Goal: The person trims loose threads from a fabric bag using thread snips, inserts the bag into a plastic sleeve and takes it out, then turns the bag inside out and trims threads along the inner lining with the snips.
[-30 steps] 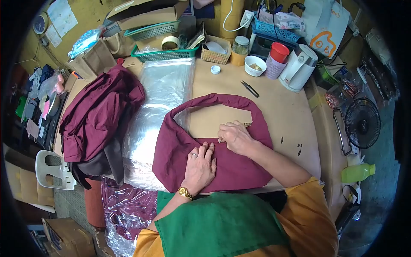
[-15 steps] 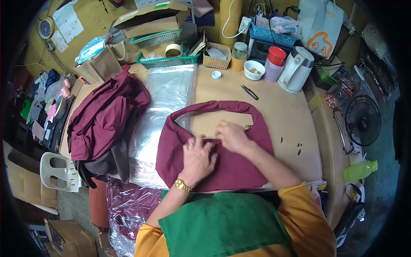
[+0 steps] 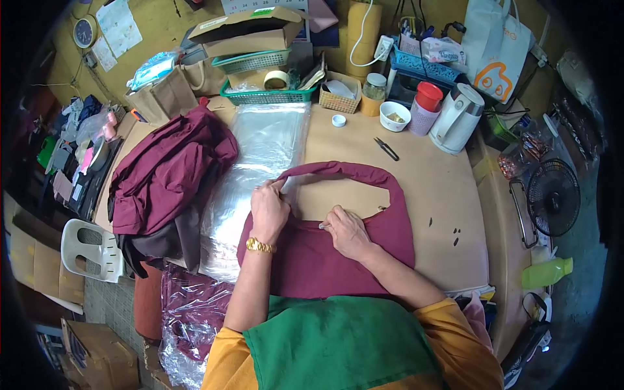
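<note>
A maroon shoulder bag (image 3: 325, 260) lies flat on the brown-covered table (image 3: 448, 188), its strap arched away from me. At the left base of the strap, my left hand (image 3: 269, 207) is closed on the bag's fabric; a gold watch (image 3: 260, 245) is on that wrist. My right hand (image 3: 346, 232) pinches something small and pale at the bag's upper edge, near the middle of the opening. What it is cannot be made out. Near the right base of the strap a small metal zipper piece (image 3: 382, 208) shows.
Maroon and dark bags (image 3: 169, 175) are piled at the left beside clear plastic sheets (image 3: 260, 149). Black thread snips (image 3: 387, 149) lie beyond the bag. Along the back stand baskets (image 3: 339, 97), a jar (image 3: 374, 91), a bowl (image 3: 394, 117) and a white kettle (image 3: 457, 118).
My left hand has moved from the bag's front up to the left strap base and now grips it. My right hand has moved slightly down, and the opening edge is spread straighter.
</note>
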Motion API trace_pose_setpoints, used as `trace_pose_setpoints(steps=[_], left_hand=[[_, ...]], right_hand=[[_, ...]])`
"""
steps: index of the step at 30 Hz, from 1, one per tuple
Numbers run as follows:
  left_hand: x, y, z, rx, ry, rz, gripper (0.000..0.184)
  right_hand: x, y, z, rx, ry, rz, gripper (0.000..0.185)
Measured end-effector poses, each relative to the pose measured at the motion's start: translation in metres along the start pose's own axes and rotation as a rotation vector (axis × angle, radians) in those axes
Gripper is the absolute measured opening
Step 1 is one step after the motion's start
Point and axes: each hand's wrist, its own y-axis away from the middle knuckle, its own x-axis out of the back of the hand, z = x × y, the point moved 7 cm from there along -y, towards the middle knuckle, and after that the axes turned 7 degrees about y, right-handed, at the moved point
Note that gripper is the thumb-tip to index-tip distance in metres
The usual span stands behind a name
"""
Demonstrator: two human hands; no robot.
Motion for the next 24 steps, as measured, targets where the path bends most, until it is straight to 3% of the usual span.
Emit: trace_pose_setpoints(steps=[1,2,4,5,6,8,9,10,12,14,18,21,23,24], left_hand=[[0.013,0.008,0.006,-0.029,0.161,0.164,0.04],[0.01,0.013,0.006,-0.024,0.153,0.165,0.04],[0.002,0.022,-0.011,0.039,0.338,0.269,0.057],[-0.01,0.026,-0.028,0.085,0.36,0.273,0.069],[-0.007,0.029,-0.03,0.087,0.356,0.275,0.069],[-0.022,0.034,-0.048,0.368,0.635,0.105,0.077],[-0.031,0.038,-0.051,0.381,0.708,0.046,0.083],[-0.034,0.042,-0.053,0.384,0.706,0.044,0.083],[-0.045,0.045,-0.05,0.377,0.997,-0.004,0.081],[-0.052,0.047,-0.051,0.381,0.978,-0.039,0.083],[-0.06,0.053,-0.043,0.343,1.106,-0.14,0.082],[-0.056,0.053,-0.044,0.338,1.076,-0.187,0.081],[-0.051,0.052,-0.035,0.372,1.191,-0.176,0.082],[-0.052,0.052,-0.032,0.404,1.305,-0.168,0.083]], right_hand=[[0.001,0.0,-0.002,0.017,0.009,0.006,0.008],[0.003,0.001,-0.004,0.035,0.017,0.013,0.008],[0.001,0.004,-0.007,0.038,0.034,-0.028,0.008],[0.0,0.005,-0.007,0.034,0.059,-0.07,0.009],[0.004,0.004,-0.008,0.038,0.055,-0.071,0.009],[0.001,0.001,-0.01,0.037,-0.062,-0.242,0.008],[0.005,-0.006,-0.012,0.039,-0.064,-0.243,0.008],[0.007,-0.017,-0.01,-0.009,-0.167,-0.269,0.007],[0.002,-0.04,-0.012,-0.061,-0.271,-0.294,0.005],[0.007,-0.073,-0.032,0.005,-0.414,0.03,0.005],[-0.049,-0.117,0.001,0.047,-0.308,0.126,0.005],[-0.041,-0.124,0.007,-0.112,-0.223,0.025,0.004],[-0.03,-0.108,-0.005,-0.263,-0.423,-0.097,0.005],[-0.034,-0.092,-0.016,-0.134,-0.289,-0.096,0.005]])
